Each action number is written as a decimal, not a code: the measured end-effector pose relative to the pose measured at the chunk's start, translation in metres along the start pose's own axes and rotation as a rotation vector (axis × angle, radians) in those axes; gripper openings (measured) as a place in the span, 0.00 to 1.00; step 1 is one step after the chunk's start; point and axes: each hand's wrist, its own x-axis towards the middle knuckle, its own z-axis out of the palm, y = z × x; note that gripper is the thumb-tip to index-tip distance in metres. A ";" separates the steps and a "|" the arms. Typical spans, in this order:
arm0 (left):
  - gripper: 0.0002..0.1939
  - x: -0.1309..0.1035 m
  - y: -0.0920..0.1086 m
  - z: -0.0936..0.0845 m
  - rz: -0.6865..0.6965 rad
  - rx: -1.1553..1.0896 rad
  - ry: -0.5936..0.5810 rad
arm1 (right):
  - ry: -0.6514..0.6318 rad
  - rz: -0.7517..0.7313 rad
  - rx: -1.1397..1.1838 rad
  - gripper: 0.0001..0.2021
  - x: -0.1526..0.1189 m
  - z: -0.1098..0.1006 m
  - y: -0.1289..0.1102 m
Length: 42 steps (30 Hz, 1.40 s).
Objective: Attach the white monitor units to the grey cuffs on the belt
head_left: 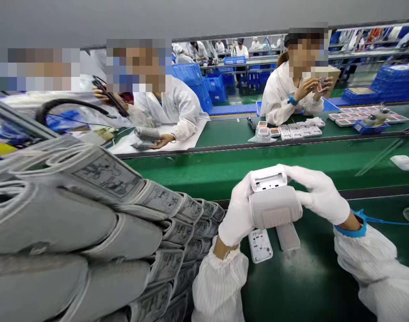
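Observation:
My left hand (236, 217), in a white glove, grips the left side of a white plastic housing (268, 179) and the rolled grey cuff (274, 208) below it. My right hand (320, 197), also gloved, with a blue wrist strap (353, 228), closes on their right side, fingers at the housing's top corner and the cuff's edge. The housing's open slot faces me; it looks like a wrist blood pressure monitor. Beneath, on the dark green bench, lie a white plastic shell (260, 246) with inner fittings and a pale cover (288, 237), partly hidden by the cuff.
A tall stack of rolled grey cuffs (100, 219) rises at my left. Beyond the bench runs a green conveyor (191, 174), with a white part (404, 163) on its right. Co-workers in white sit across it, one handling a grey cuff (146, 136). White devices (300, 129) lie on their bench.

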 end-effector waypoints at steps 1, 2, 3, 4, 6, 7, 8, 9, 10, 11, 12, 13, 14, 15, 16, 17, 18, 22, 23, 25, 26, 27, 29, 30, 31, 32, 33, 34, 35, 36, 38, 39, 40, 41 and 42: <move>0.17 0.000 -0.002 -0.002 0.020 0.004 0.002 | 0.001 -0.020 -0.016 0.28 0.000 -0.002 -0.001; 0.17 0.000 -0.004 -0.004 0.038 0.009 0.002 | 0.002 -0.036 -0.032 0.26 -0.001 -0.003 -0.002; 0.17 0.000 -0.005 -0.005 0.053 0.014 0.002 | 0.002 -0.050 -0.049 0.26 -0.001 -0.004 -0.002; 0.16 0.000 -0.006 -0.005 0.067 0.020 0.000 | 0.002 -0.060 -0.067 0.25 -0.002 -0.005 -0.003; 0.15 0.001 -0.007 -0.003 0.089 0.035 -0.014 | 0.003 -0.074 -0.106 0.25 -0.003 -0.006 -0.003; 0.14 0.001 -0.006 -0.001 0.092 0.039 -0.011 | 0.003 -0.072 -0.126 0.26 -0.004 -0.006 -0.002; 0.12 0.001 -0.006 0.001 0.090 0.042 -0.005 | 0.001 -0.065 -0.143 0.26 -0.005 -0.006 -0.002; 0.11 0.001 -0.005 0.003 0.083 0.046 -0.002 | -0.003 -0.055 -0.159 0.26 -0.005 -0.007 -0.001; 0.10 0.002 -0.005 0.005 0.075 0.049 0.002 | -0.006 -0.047 -0.171 0.27 -0.006 -0.007 -0.001; 0.10 0.002 -0.005 0.006 0.063 0.054 0.001 | -0.011 -0.039 -0.183 0.27 -0.006 -0.008 -0.001; 0.10 0.002 -0.004 0.006 0.051 0.060 -0.001 | -0.016 -0.034 -0.195 0.27 -0.006 -0.008 -0.001; 0.10 0.003 -0.004 0.006 0.039 0.067 -0.009 | -0.020 -0.030 -0.209 0.26 -0.006 -0.009 -0.001; 0.11 0.003 -0.004 0.006 0.028 0.072 -0.022 | -0.025 -0.027 -0.225 0.26 -0.005 -0.010 -0.002; 0.12 0.003 -0.004 0.005 0.013 0.072 -0.032 | -0.033 -0.022 -0.240 0.26 -0.005 -0.011 -0.002; 0.13 0.003 -0.003 0.004 -0.007 0.070 -0.042 | -0.044 -0.015 -0.251 0.26 -0.004 -0.012 -0.002; 0.14 0.004 -0.002 0.002 -0.032 0.071 -0.057 | -0.058 -0.005 -0.257 0.26 -0.004 -0.013 -0.003; 0.14 0.004 -0.001 0.000 -0.058 0.072 -0.073 | -0.074 0.006 -0.257 0.26 -0.003 -0.013 -0.003; 0.16 0.005 0.004 -0.007 -0.142 0.084 -0.160 | -0.111 0.054 -0.212 0.27 -0.002 -0.011 -0.001; 0.16 0.005 0.005 -0.009 -0.141 0.091 -0.178 | -0.107 0.063 -0.184 0.27 -0.001 -0.010 -0.001; 0.15 0.005 0.006 -0.011 -0.143 0.091 -0.205 | -0.098 0.086 -0.133 0.25 -0.001 -0.008 -0.002; 0.15 0.005 0.007 -0.011 -0.153 0.080 -0.216 | -0.097 0.099 -0.123 0.24 -0.001 -0.007 -0.003; 0.15 0.005 0.007 -0.011 -0.166 0.075 -0.224 | -0.099 0.109 -0.128 0.23 -0.001 -0.007 -0.003; 0.13 0.003 0.006 -0.008 -0.187 0.092 -0.216 | -0.099 0.121 -0.178 0.23 -0.003 -0.005 -0.004; 0.10 0.002 0.005 -0.006 -0.185 0.118 -0.201 | -0.100 0.125 -0.207 0.23 -0.003 -0.005 -0.003; 0.08 0.000 0.005 -0.004 -0.169 0.152 -0.189 | -0.103 0.130 -0.228 0.24 -0.004 -0.005 -0.003; 0.07 -0.001 0.005 -0.002 -0.148 0.181 -0.181 | -0.112 0.139 -0.238 0.24 -0.004 -0.005 -0.003; 0.07 -0.002 0.006 0.001 -0.126 0.193 -0.180 | -0.124 0.150 -0.234 0.25 -0.004 -0.004 -0.002; 0.07 -0.003 0.007 0.003 -0.106 0.193 -0.185 | -0.143 0.161 -0.217 0.24 -0.003 -0.004 -0.002; 0.07 -0.004 0.008 0.006 -0.094 0.181 -0.188 | -0.159 0.168 -0.192 0.23 -0.002 -0.004 -0.003; 0.07 -0.004 0.010 0.009 -0.097 0.150 -0.179 | -0.166 0.170 -0.165 0.22 -0.001 -0.004 -0.004; 0.09 -0.005 0.013 0.016 -0.167 0.022 -0.117 | -0.131 0.153 -0.106 0.21 0.001 -0.003 -0.008; 0.10 -0.004 0.014 0.020 -0.218 -0.059 -0.077 | -0.088 0.137 -0.078 0.21 0.002 -0.003 -0.011; 0.12 -0.004 0.014 0.024 -0.266 -0.139 -0.036 | -0.041 0.125 -0.052 0.22 0.002 -0.003 -0.014; 0.13 -0.003 0.013 0.028 -0.294 -0.206 0.001 | 0.003 0.118 -0.028 0.22 0.003 -0.002 -0.017; 0.13 -0.002 0.011 0.031 -0.297 -0.255 0.031 | 0.038 0.118 -0.008 0.22 0.003 -0.002 -0.020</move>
